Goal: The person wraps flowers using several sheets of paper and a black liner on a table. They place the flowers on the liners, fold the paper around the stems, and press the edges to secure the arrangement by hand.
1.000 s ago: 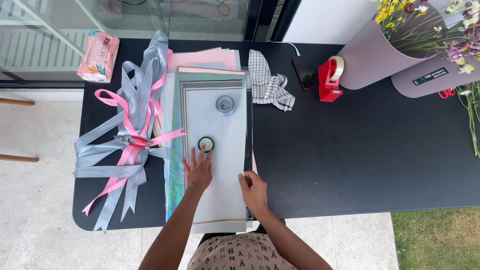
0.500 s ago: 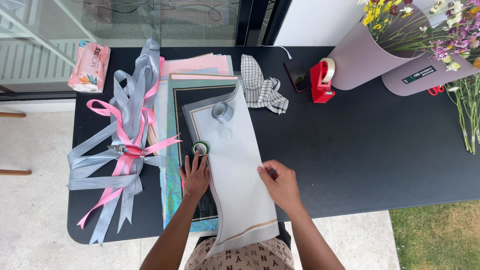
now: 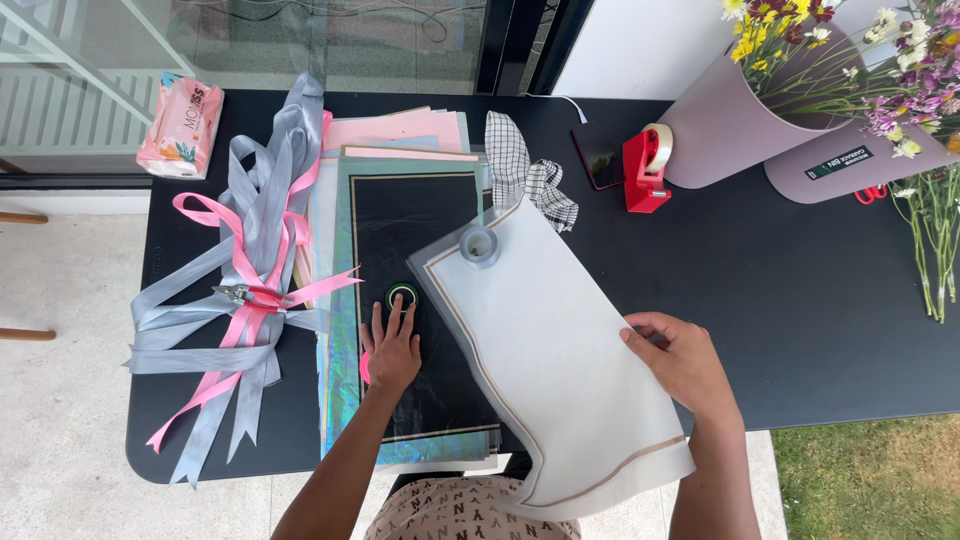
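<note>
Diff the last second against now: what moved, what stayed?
The right hand has taken the white sheet by its right edge and swung it clockwise off the paper stack toward the right; the grey tape roll rode along on its top corner. The left hand stays pressed flat on the black sheet. Ribbons, red tape dispenser and flower buckets unchanged.

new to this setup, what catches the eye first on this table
A big white wrapping sheet with a tan border, lifted at an angle by the right hand at the table's middle. Left of it, the left hand presses a black sheet, beside a heap of grey and pink ribbons.
</note>
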